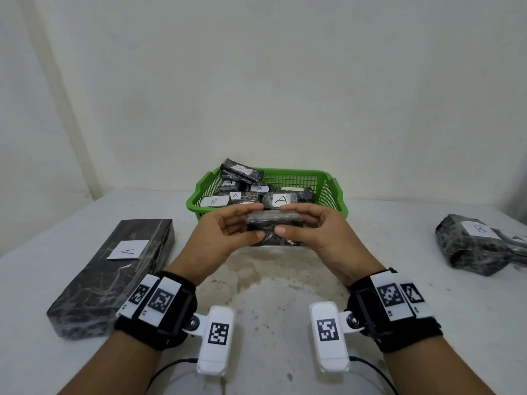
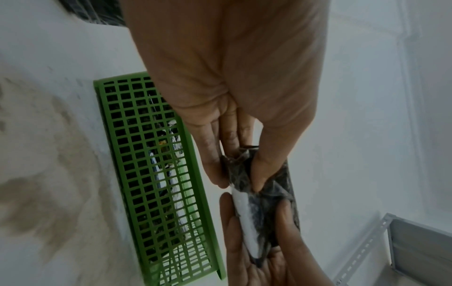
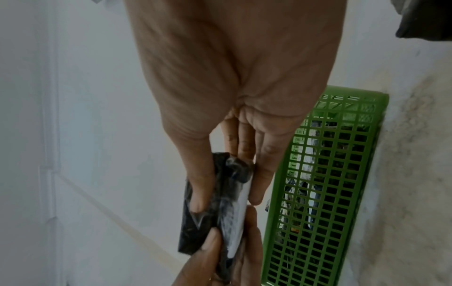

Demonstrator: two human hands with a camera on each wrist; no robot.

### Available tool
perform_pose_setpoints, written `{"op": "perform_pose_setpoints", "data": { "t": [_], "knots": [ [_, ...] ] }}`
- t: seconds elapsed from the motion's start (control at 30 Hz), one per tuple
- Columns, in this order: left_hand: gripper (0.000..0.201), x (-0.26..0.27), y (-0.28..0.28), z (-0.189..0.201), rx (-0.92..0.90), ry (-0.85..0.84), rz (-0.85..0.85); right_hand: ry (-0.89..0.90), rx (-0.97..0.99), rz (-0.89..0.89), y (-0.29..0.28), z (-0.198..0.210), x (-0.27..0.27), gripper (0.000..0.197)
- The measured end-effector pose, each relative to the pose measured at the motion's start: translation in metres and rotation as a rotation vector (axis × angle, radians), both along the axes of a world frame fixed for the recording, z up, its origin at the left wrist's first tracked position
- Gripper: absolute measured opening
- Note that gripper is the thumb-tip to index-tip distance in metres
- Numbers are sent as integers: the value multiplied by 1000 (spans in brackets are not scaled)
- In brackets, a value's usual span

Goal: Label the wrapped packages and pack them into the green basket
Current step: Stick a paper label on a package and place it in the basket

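Both hands hold one small black wrapped package (image 1: pixel 273 223) just in front of the green basket (image 1: pixel 332 192). My left hand (image 1: pixel 228 232) pinches its left end and my right hand (image 1: pixel 309 230) pinches its right end, thumbs on the near side. The wrist views show a white label (image 2: pixel 244 218) on the package's (image 3: pixel 220 209) far face, toward the basket (image 2: pixel 146 174). The basket (image 3: pixel 325 183) holds several black packages with A and B labels; one leans on its back left rim (image 1: pixel 241 171).
A long black wrapped box labelled A (image 1: pixel 114 269) lies at the left of the white table (image 1: pixel 271 286). At the right edge lie two wrapped packages, one labelled B (image 1: pixel 473 243). A white wall stands behind.
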State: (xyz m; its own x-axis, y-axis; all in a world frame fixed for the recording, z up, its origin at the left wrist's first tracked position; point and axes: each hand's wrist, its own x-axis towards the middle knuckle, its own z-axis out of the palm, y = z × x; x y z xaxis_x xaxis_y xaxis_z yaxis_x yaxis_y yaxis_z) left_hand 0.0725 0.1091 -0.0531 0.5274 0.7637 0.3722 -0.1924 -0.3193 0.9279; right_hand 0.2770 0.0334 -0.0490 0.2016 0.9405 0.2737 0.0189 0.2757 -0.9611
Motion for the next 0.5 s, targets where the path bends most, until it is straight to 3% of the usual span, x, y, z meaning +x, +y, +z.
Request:
{"op": "perform_pose_setpoints", "data": {
  "t": [0.2, 0.33, 0.5],
  "knots": [
    [51, -1, 1, 0, 76, -65, 57, -19, -2, 31, -1, 0, -2, 55],
    [57, -2, 3, 0, 124, -116, 43, 133, -99, 145, 0, 2, -3, 52],
    [69, -2, 0, 1, 13, -35, -94, 178, -80, 105, -1, 1, 0, 30]
  ]
}}
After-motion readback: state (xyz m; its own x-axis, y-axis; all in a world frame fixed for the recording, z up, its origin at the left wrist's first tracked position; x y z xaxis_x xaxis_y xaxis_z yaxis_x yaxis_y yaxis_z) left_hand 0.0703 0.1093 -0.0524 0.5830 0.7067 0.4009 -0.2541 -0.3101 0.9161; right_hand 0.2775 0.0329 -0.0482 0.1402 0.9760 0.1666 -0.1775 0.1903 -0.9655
